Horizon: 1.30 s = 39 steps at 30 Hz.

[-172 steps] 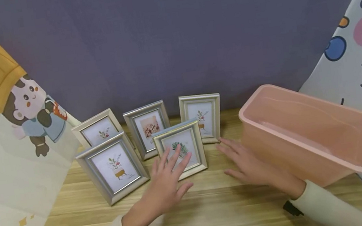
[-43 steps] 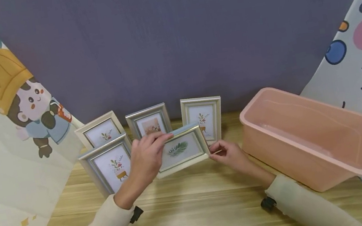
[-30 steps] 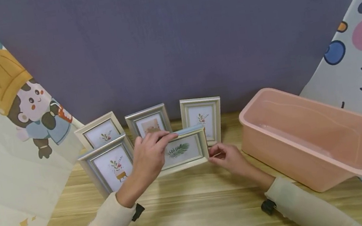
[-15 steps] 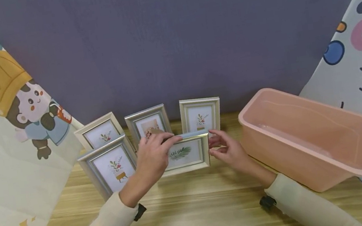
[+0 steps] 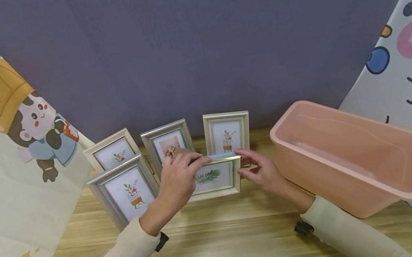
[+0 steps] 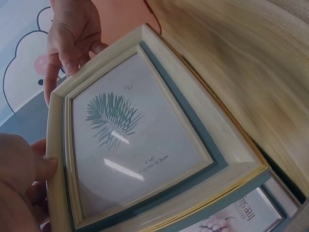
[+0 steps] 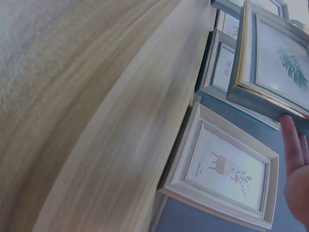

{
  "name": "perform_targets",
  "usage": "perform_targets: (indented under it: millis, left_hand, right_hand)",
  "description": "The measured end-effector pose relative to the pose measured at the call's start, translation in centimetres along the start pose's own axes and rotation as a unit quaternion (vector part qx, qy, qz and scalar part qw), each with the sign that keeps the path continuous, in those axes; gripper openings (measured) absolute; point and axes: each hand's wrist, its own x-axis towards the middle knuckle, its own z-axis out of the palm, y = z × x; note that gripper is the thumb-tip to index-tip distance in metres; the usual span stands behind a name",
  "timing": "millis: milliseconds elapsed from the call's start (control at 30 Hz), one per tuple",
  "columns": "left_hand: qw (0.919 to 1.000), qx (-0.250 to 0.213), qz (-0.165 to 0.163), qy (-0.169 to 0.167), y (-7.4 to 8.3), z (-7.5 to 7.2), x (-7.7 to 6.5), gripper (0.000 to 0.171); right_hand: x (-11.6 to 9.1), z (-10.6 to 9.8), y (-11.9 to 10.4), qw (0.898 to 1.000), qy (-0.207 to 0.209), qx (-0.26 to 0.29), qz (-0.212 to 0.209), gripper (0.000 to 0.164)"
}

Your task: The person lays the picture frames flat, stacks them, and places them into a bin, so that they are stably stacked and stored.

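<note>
Frame with the leaf print (image 5: 213, 176) is held sideways in front of the standing rear frames (image 5: 226, 127), its upper edge pinched by the left-hand grip (image 5: 175, 180), the right-hand grip (image 5: 265, 176) spread against its end; we judge this an adjusting step, next requiring a firmer right-hand hold.

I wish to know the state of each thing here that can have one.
Leaf-print frame: turned sideways, held in both hands
Left hand: gripping that frame's top edge
Right hand: holding its right end
Front left frame: standing, leaning back
Back left frame: standing, partly hidden
Flower-photo frame: standing, partly hidden
Back right frame: standing, partly hidden
Pink bin: upright, open at the top
</note>
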Motion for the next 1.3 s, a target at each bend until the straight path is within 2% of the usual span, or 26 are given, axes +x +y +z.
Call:
perform_targets:
  millis: [200,367,633,800,1067,1133,1200,1233,1300]
  left_hand:
    - [1.0000,0.005,0.003,0.005,0.1,0.1,-0.1,0.054]
    - [1.0000,0.000,0.007,0.005,0.0,0.1,-0.2,0.053]
    - [0.9992,-0.033,0.003,-0.022,-0.3,-0.2,-0.1,0.028]
    - [0.9985,-0.046,-0.018,-0.024,-1.0,-0.7,-0.5,0.024]
    - [0.9927,-0.091,-0.072,-0.031,-2.5,-1.8,-1.2,0.024]
    - [0.9885,-0.118,-0.089,-0.031,-3.0,-2.0,-1.3,0.023]
    - [0.9798,-0.162,-0.111,-0.039,-3.4,-2.1,-1.5,0.023]
    - [0.9719,-0.193,-0.126,-0.047,-3.6,-2.2,-1.5,0.023]
    - [0.9499,-0.260,-0.159,-0.067,-3.9,-2.2,-1.7,0.022]
  right_hand:
    - [0.0,0.2,-0.2,1.000,-0.002,0.007,-0.009,0.053]
    - [0.0,0.1,-0.3,1.000,0.007,-0.013,-0.018,0.050]
    - [-0.1,-0.3,-0.6,0.998,0.020,-0.041,-0.032,0.049]
    - [-0.2,-0.5,-0.4,0.998,0.025,-0.042,-0.035,0.047]
    - [-0.6,-1.4,0.2,0.999,0.040,-0.013,-0.031,0.048]
    - [-0.7,-1.6,0.3,0.998,0.044,-0.007,-0.032,0.050]
    - [-0.8,-1.9,0.4,0.998,0.048,0.001,-0.033,0.051]
    - [-0.8,-2.0,0.4,0.998,0.049,0.003,-0.034,0.051]
    - [-1.0,-2.2,0.4,0.998,0.050,0.005,-0.037,0.051]
